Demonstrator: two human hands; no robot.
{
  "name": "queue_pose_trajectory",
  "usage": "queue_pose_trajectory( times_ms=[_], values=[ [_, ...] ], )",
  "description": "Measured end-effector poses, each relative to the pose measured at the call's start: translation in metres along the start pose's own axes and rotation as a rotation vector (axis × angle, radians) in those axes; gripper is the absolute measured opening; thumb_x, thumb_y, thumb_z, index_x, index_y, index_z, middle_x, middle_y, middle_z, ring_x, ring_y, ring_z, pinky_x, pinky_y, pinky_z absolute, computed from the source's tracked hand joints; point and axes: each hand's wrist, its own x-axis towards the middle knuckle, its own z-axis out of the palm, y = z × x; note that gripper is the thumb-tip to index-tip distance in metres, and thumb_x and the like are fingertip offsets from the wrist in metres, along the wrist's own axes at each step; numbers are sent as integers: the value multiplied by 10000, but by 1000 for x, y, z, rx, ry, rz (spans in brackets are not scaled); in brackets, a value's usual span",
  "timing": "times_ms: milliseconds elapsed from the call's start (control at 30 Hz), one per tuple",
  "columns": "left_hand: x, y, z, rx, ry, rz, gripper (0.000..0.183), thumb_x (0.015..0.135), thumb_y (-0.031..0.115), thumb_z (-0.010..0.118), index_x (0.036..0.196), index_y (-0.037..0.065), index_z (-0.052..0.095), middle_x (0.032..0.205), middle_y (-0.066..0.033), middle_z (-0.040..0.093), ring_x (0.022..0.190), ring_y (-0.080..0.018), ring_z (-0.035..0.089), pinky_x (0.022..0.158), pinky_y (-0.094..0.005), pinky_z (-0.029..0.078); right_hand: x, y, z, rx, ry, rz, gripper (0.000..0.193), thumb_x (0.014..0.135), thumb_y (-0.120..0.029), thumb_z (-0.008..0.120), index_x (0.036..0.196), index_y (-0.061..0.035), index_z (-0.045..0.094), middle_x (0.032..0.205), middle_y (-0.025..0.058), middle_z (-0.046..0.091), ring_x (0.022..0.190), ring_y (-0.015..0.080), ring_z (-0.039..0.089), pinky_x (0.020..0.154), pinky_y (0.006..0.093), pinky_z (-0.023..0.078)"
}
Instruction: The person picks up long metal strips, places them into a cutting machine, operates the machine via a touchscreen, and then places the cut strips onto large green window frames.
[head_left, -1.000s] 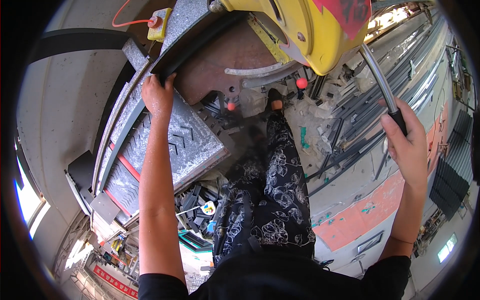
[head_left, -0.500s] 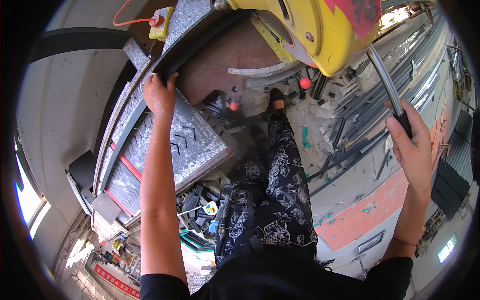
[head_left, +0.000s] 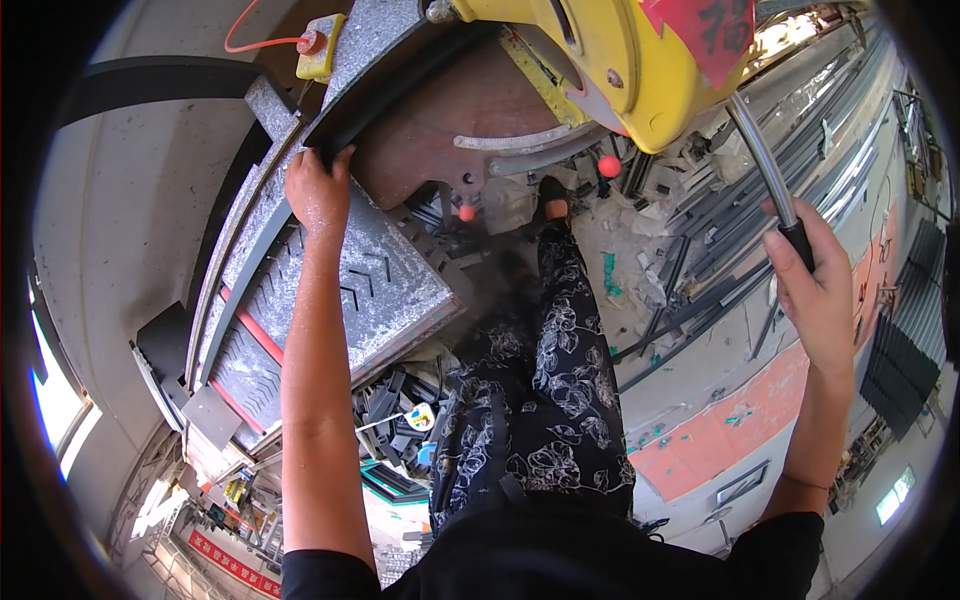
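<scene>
My left hand (head_left: 319, 192) is closed over the edge of a long dark grey profile strip (head_left: 246, 282), which lies along the raised fence of a dusty metal saw table (head_left: 395, 290). Its thumb and fingers curl around the strip, and the palm is hidden. At the right, my right hand (head_left: 818, 290) wraps around the black grip of a shiny metal lever handle (head_left: 764, 160). That handle comes out of a large yellow machine head (head_left: 590, 60) with a red paper stuck on it. The blade, if any, is hidden from view.
A yellow box with a red button (head_left: 320, 47) sits on the fence at the upper left. Beside the table a brown curved plate (head_left: 420, 140) spreads out. Dark offcuts (head_left: 395, 405) pile up below, and long grey strips (head_left: 735, 225) lie across the floor at right.
My right hand and the lever handle have shifted slightly left, and the yellow machine head has moved a little with them. My left hand stays in place on the profile strip.
</scene>
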Motion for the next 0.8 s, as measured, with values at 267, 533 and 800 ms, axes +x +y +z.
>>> queue_pose_trajectory(
  times_ms=[267,533,800],
  values=[
    [-1,0,5,-17,92,41,410,775,359,698,799,-39,603,826,-183,593,811,-358,581,737,-431,459,1,4,2,8,13,-12,312,901,-203,617,1126,9,572,628,-79,420,470,-9,320,424,178,221],
    [-1,0,3,-15,97,40,407,765,352,708,799,-40,603,819,-182,589,804,-355,579,730,-434,456,2,7,3,2,6,-8,332,899,-227,621,1131,6,573,624,-75,420,459,-6,334,409,178,246],
    [-2,1,3,19,59,15,413,779,359,698,853,-40,620,853,-185,602,832,-351,587,754,-425,464,7,19,10,0,20,-14,304,892,-219,629,1105,-7,588,630,-71,438,457,1,340,408,189,252]
  ],
)
